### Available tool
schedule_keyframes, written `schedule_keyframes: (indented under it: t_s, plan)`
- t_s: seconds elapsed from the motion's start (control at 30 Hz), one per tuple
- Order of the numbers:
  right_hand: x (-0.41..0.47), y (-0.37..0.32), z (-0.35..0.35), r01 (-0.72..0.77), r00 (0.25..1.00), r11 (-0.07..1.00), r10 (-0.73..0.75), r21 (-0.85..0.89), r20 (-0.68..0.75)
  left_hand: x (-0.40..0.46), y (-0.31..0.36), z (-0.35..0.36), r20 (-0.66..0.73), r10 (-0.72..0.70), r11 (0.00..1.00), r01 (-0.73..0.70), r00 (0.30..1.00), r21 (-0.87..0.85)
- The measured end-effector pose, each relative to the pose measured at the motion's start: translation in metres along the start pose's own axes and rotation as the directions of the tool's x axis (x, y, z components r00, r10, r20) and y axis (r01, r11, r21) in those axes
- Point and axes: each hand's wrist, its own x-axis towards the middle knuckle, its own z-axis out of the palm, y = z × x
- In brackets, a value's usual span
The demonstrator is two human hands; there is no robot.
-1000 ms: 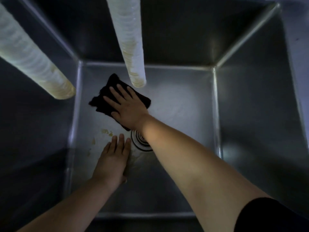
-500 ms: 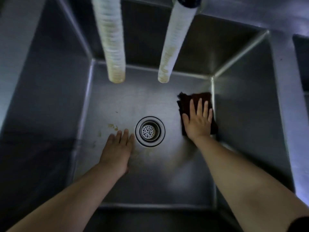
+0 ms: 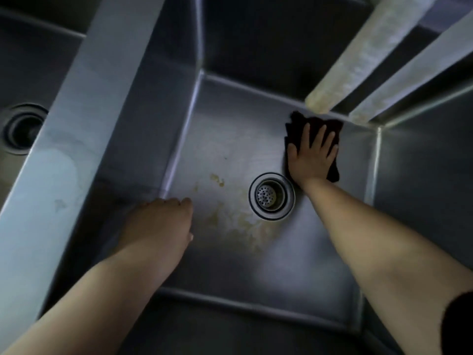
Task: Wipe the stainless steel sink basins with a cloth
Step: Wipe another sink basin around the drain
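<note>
The dark cloth is pressed flat on the basin floor near the back wall by the right hand, fingers spread so a wide area is rubbed. The left hand, loosely curled and empty, is kept low near the left wall, probably for support.

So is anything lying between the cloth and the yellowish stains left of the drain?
Only the drain itself. The right hand presses the dark cloth flat on the basin floor, up and right of the drain; the stains lie to the drain's left and below it. The left hand sits at their left edge.
</note>
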Motion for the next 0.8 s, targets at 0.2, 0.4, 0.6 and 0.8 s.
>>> schedule_keyframes:
  t_s: [0.2,0.4,0.6,0.8]
  plan:
    - [-0.008,-0.067,0.000,0.364,0.931,0.930,-0.365,-0.040,-0.007,0.015,0.002,0.012,-0.006,-0.005,1.000,0.005,1.000,0.016]
    - [-0.082,-0.081,0.011,0.725,0.688,0.689,-0.725,-0.002,0.030,0.016,0.001,0.016,-0.051,-0.008,1.000,0.009,0.999,0.008]
    - [-0.147,-0.035,0.023,0.862,0.506,0.507,-0.860,-0.005,0.073,0.017,0.000,0.019,-0.011,-0.040,0.998,0.040,0.999,-0.039]
    - [-0.160,0.059,0.020,0.859,0.512,0.509,-0.847,-0.056,0.142,0.013,0.001,0.016,-0.010,-0.042,0.999,0.042,0.999,-0.023]
